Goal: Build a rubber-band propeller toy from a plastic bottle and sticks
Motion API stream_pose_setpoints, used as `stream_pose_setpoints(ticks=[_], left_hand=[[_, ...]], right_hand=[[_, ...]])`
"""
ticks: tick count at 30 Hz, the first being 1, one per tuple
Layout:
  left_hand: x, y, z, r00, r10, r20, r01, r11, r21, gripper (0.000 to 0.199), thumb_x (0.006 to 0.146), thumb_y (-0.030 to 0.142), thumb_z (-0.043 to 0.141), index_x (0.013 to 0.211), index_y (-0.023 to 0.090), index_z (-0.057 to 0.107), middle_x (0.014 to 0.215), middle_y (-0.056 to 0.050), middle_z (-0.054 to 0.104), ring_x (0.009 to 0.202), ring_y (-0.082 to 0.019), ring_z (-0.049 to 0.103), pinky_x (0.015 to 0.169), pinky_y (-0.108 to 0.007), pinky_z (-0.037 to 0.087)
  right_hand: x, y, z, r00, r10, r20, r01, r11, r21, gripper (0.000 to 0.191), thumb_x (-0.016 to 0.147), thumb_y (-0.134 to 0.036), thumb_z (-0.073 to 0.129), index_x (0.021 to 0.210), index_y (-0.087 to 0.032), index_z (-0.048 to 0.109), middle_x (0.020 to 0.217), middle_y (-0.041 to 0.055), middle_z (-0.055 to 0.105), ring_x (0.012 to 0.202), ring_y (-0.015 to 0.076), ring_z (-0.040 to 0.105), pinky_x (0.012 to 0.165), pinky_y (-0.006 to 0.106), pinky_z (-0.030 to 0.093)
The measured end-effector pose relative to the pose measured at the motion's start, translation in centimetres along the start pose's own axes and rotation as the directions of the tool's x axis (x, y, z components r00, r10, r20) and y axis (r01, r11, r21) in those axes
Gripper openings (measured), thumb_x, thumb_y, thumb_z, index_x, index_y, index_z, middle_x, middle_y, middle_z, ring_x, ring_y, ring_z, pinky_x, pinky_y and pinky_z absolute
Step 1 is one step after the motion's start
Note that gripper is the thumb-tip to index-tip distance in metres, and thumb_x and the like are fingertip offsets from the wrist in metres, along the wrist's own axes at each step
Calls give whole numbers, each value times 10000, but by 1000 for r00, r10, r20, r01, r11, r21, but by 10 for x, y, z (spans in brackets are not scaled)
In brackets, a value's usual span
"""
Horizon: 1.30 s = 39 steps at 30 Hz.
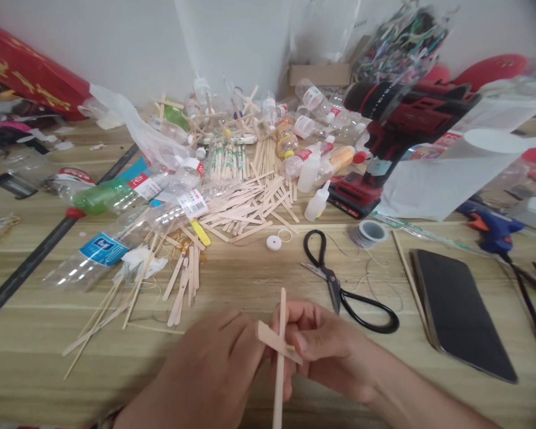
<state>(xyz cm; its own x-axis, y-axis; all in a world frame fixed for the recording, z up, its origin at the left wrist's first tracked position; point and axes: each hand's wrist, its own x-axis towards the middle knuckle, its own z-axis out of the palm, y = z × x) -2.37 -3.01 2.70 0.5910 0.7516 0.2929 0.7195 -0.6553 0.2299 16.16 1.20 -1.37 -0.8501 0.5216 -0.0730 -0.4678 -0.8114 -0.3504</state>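
Near the bottom centre, a long wooden stick (280, 381) stands nearly upright in the picture, crossed by a shorter flat wooden piece (270, 337). My right hand (324, 345) pinches the two where they cross, thumb on the short piece's right end. My left hand (209, 363) is closed at the left end of the short piece; its fingertips are hidden behind the back of the hand. Black-handled scissors (333, 283) lie open just beyond my right hand. Flat wooden sticks (183, 286) lie beyond my left hand.
A red and black drill (384, 131) stands at the back right. A phone (462, 310), a glue gun (495, 229) and a grey spool (368, 233) lie at the right. Plastic bottles (102, 249) and a black bar (36, 262) are at the left. Loose sticks (245, 208) pile up in the middle.
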Motion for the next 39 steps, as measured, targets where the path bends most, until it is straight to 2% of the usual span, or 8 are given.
stream_pose_setpoints(ticks=[4,8,13,20,30,39], left_hand=[[2,-1,4,996,47,-78,-37,992,119,240,883,24,385,893,213,533,679,6,616,583,-195,575,536,-319,431],[3,-3,5,993,55,-104,-42,991,126,218,914,37,402,868,220,513,642,27,595,536,-188,544,491,-327,376],[5,-4,7,986,78,-146,-60,990,124,244,954,56,358,838,216,501,601,33,575,481,-178,514,473,-333,351],[6,-3,9,984,90,-154,-72,991,115,223,970,95,366,860,201,529,621,14,590,512,-187,526,476,-327,332],[3,-4,10,992,88,-85,-80,992,102,223,976,113,373,831,210,512,639,12,616,516,-197,564,466,-349,384],[5,-2,8,988,80,-131,-66,992,110,274,1012,126,291,843,221,485,636,22,614,520,-179,545,481,-328,354]], right_hand=[[-3,4,1,999,15,30,-17,998,60,145,868,-229,765,942,-106,740,843,74,796,751,148,771,711,229,612],[-2,7,2,1000,-6,7,6,998,70,264,808,-286,828,952,-89,726,829,77,787,736,138,761,693,211,602],[0,8,3,998,-24,-50,27,998,64,252,750,-260,870,879,-91,735,733,51,764,640,110,730,583,162,563],[1,7,4,999,-38,-35,39,998,48,245,714,-272,892,828,-105,754,694,66,758,593,107,704,540,157,536],[0,9,3,993,-9,-121,10,1000,6,313,654,-322,920,780,-100,738,689,70,740,537,76,646,473,122,452],[0,11,5,990,-26,-137,23,999,-23,325,650,-352,917,772,-116,730,630,34,703,500,51,597,442,95,391]])
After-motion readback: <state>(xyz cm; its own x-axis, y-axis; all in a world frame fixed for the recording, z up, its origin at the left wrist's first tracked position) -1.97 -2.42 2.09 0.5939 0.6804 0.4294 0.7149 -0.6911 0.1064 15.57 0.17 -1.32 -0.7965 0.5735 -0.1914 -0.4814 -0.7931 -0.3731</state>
